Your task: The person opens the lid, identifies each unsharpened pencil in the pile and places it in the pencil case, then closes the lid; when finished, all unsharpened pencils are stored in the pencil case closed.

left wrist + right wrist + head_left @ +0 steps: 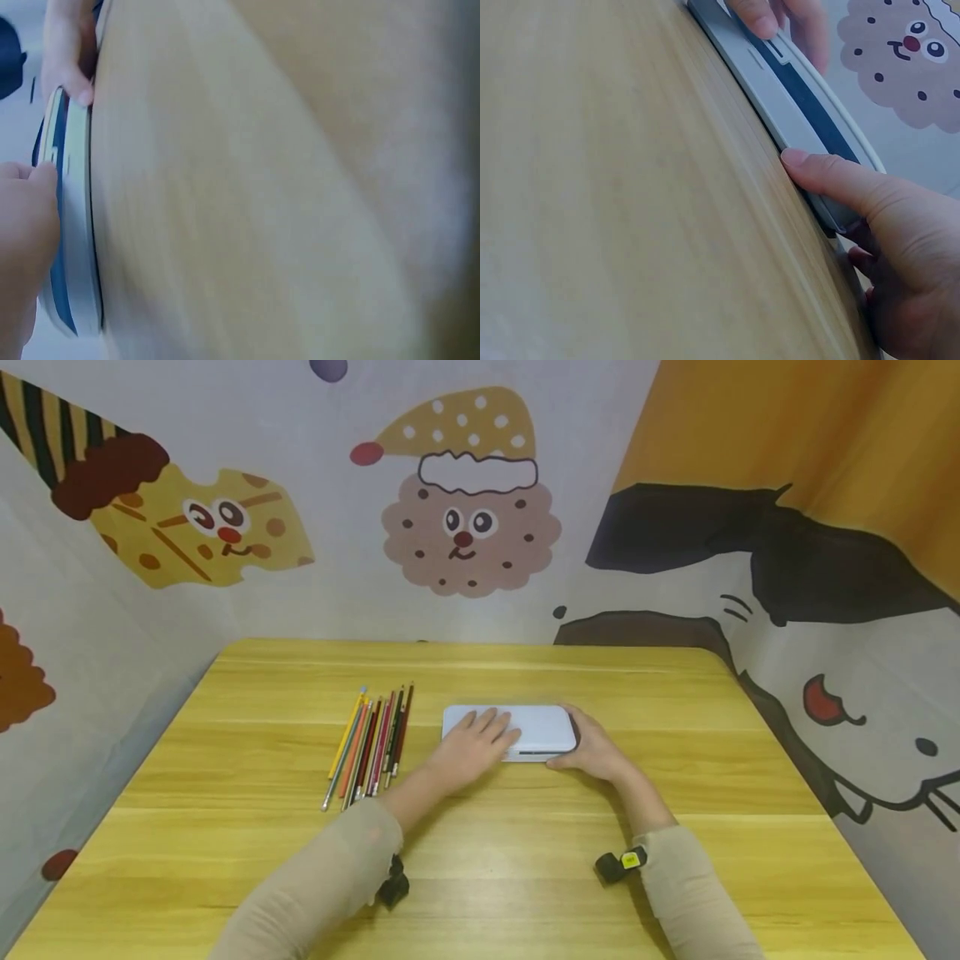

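A pale, flat, rounded pencil case (542,724) lies lengthwise on the table. My left hand (474,749) rests on the left part of its lid, fingers spread and fairly straight; a digit lies by the small clasp on the front edge in the right wrist view. Around the right end curves my right hand (597,752), gripping it with the thumb (832,176) on the front side and the other fingers behind. Between lid and base runs a dark blue band (814,109); whether the lid is fully down I cannot tell. The case's inside is hidden.
Several pencils (372,743) of various colours lie in a loose bunch left of the case, close to my left forearm. The wooden table (487,877) reaches back to a wall cloth (315,610) printed with cartoon figures. Small black cameras (611,867) sit at both wrists.
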